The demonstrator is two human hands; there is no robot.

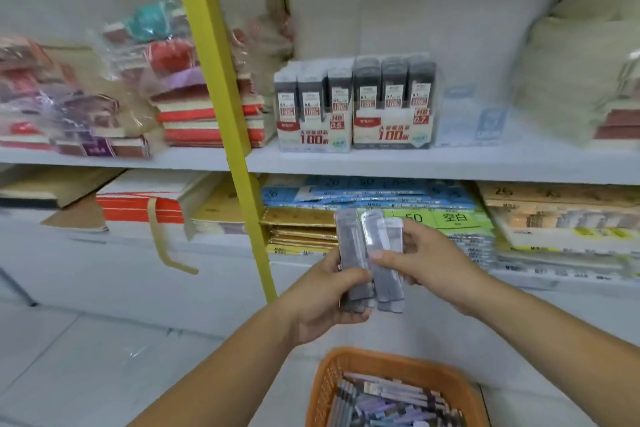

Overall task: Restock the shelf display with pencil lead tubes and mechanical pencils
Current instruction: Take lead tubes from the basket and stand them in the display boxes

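We hold a small fan of flat, clear plastic packets (369,258) in front of the lower shelf; each is long and narrow with a grey strip inside, too blurred to read. Our left hand (327,302) grips the bottom of the left packets, thumb pressed across their face and fingers curled behind. Our right hand (429,262) pinches the right packet between thumb and fingers.

Below us an orange plastic mesh basket (332,378) holds a loose heap of similar slim packets in grey, lilac and pale blue; its lower part is cut off by the frame edge.

On the white upper shelf (450,163) stand two glossy cardboard display boxes, one marked HB 0.5 (313,107) and one marked HB 0.7 (393,104), each filled with upright dark lead tubes. A pale blue box (471,121) just beside them is washed out. A yellow metal upright (225,114) crosses the shelves. Bagged red notebooks (207,118) and lumpy cream bundles (568,80) flank the boxes, softened by blur.
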